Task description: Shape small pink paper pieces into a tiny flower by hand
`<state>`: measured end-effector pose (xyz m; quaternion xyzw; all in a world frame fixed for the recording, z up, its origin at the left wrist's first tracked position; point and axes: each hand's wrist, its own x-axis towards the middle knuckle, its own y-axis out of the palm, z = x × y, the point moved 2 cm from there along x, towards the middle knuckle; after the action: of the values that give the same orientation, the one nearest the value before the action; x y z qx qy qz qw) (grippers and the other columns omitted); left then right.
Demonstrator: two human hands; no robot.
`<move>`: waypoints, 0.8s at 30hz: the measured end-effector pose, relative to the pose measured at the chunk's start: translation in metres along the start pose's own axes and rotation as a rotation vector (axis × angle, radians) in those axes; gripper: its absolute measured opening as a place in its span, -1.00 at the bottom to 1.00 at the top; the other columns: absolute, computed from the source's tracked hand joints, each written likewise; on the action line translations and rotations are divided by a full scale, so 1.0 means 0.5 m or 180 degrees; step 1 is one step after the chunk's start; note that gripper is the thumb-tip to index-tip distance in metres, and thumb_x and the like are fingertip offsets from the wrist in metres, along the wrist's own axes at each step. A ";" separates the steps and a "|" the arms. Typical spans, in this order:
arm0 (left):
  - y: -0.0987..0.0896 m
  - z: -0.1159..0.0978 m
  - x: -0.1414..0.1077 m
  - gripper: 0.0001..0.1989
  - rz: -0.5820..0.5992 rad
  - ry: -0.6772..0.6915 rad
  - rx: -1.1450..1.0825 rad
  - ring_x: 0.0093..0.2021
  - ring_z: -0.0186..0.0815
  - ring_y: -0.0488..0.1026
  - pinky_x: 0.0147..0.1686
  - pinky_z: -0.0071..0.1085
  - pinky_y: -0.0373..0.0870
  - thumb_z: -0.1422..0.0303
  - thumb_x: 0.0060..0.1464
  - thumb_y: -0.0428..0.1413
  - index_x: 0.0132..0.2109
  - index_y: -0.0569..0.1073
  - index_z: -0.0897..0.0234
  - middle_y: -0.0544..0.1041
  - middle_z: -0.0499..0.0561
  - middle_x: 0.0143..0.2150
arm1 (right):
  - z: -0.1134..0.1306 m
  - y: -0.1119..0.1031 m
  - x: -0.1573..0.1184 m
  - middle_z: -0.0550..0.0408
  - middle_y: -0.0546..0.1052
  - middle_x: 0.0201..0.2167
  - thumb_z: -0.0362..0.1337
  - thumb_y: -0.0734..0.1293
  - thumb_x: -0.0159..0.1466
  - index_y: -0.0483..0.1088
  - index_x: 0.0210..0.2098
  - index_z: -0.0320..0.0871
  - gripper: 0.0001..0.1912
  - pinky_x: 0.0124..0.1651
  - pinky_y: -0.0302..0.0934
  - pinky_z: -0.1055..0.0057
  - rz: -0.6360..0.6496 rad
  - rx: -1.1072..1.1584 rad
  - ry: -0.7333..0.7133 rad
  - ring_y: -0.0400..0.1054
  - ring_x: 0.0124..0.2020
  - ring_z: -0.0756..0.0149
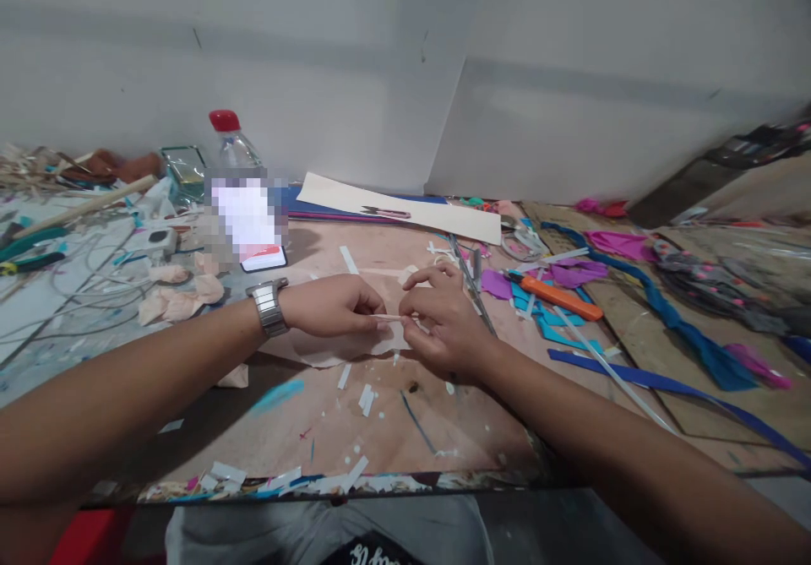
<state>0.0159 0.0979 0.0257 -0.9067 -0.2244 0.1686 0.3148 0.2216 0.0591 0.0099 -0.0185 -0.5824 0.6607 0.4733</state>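
Note:
Both my hands pinch the edge of a thin pale-pink sheet (389, 318), fabric or paper, which I cannot tell apart here. Its folded or rolled edge spans the short gap between my fingertips. My left hand (333, 305), with a metal watch (271, 307) on the wrist, is closed on the left part of that edge. From the other side, my right hand (440, 318) grips it between thumb and index finger, the other fingers curled loosely above. The rest of the sheet lies low over the wooden table (373, 438), partly hidden under my left hand.
A phone (253, 223) leans near a red-capped bottle (236, 143). Thread snips (385, 212) rest on a cream strip (431, 208). To the right lie scissors (472, 282), an orange cutter (561, 296) and blue strips (639, 375). Pliers (31, 248) and peach scraps (181, 299) are left.

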 end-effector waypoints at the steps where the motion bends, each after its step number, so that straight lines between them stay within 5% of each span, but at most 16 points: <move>1: 0.001 -0.002 0.000 -0.55 0.0003 0.0001 -0.0026 -0.47 -0.39 0.21 -0.45 -0.43 0.07 0.03 0.31 0.06 -0.33 0.49 0.32 0.36 -0.09 -0.49 | 0.001 0.000 0.000 0.15 0.50 -0.49 -0.35 0.29 0.22 0.39 -0.44 -0.09 -0.89 0.18 -0.05 -0.02 0.0013 -0.0001 -0.0018 0.45 -0.05 0.09; 14: 0.006 -0.003 0.001 -0.51 -0.0187 0.0155 0.0067 -0.50 -0.41 0.17 -0.46 -0.42 0.05 0.01 0.35 0.04 -0.38 0.47 0.32 0.32 -0.10 -0.53 | 0.002 0.002 0.001 0.13 0.60 -0.42 -0.24 0.35 0.30 0.49 -0.36 -0.08 -0.88 0.17 -0.04 0.00 0.0183 0.0159 0.0052 0.45 -0.16 0.15; 24: 0.010 -0.005 0.000 -0.59 0.0126 -0.0080 -0.0400 -0.46 -0.38 0.22 -0.44 -0.44 0.15 0.09 0.34 0.03 -0.29 0.48 0.34 0.36 -0.09 -0.48 | 0.006 -0.004 0.005 0.18 0.63 -0.42 -0.28 0.35 0.37 0.54 -0.31 -0.07 -0.87 0.26 -0.08 -0.01 0.0098 -0.0085 -0.0109 0.48 -0.25 0.25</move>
<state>0.0184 0.0931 0.0243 -0.9268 -0.2204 0.1718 0.2510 0.2197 0.0583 0.0138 -0.0224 -0.5988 0.6603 0.4527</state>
